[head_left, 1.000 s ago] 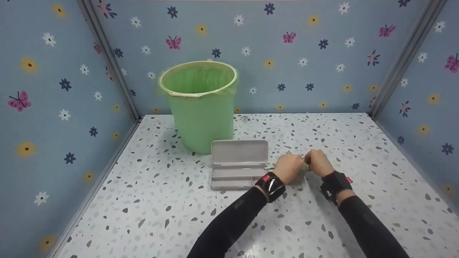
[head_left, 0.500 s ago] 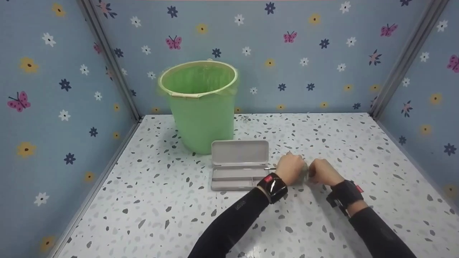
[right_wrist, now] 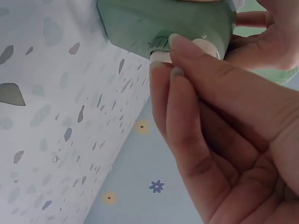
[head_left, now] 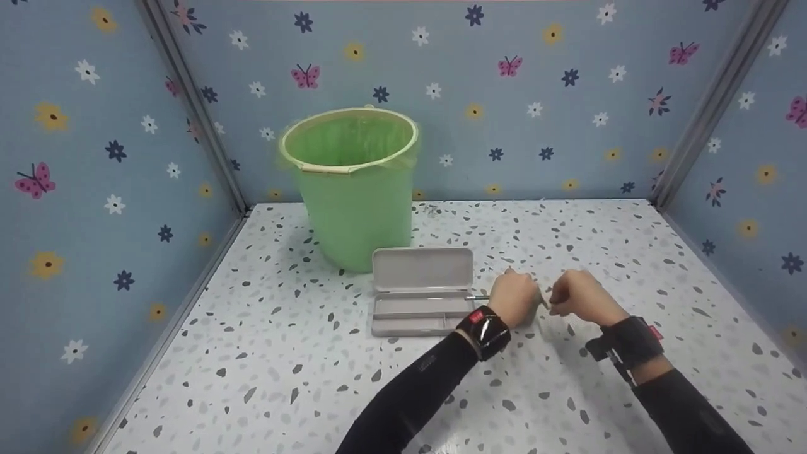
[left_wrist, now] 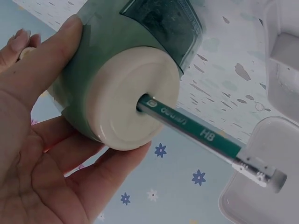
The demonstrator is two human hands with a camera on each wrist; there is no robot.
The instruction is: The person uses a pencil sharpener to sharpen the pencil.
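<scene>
In the left wrist view, my left hand (left_wrist: 28, 107) grips a green pencil sharpener (left_wrist: 105, 42) with a cream round face and a dark see-through shavings drawer. A green HB pencil (left_wrist: 191, 123) with a metal end sticks out of the hole in that face. The thumb and fingertips of my right hand (right_wrist: 210, 121) pinch the small cream crank handle (right_wrist: 161, 57) on the sharpener's other end. In the head view, my left hand (head_left: 514, 296) hides most of the sharpener, and my right hand (head_left: 583, 297) is close on its right.
An open, pale grey pencil case (head_left: 422, 270) lies left of my hands, the pencil's end overlapping its right edge. Behind it stands a green bin (head_left: 359, 214) with a liner. Flowered blue panels (head_left: 536, 82) enclose the speckled table (head_left: 284, 372) at the back and sides.
My right hand dipped beside the sharpener, then rose again and shifted slightly right, the crank handle now visible at its fingertips. My left hand has barely moved; the case and bin stay put.
</scene>
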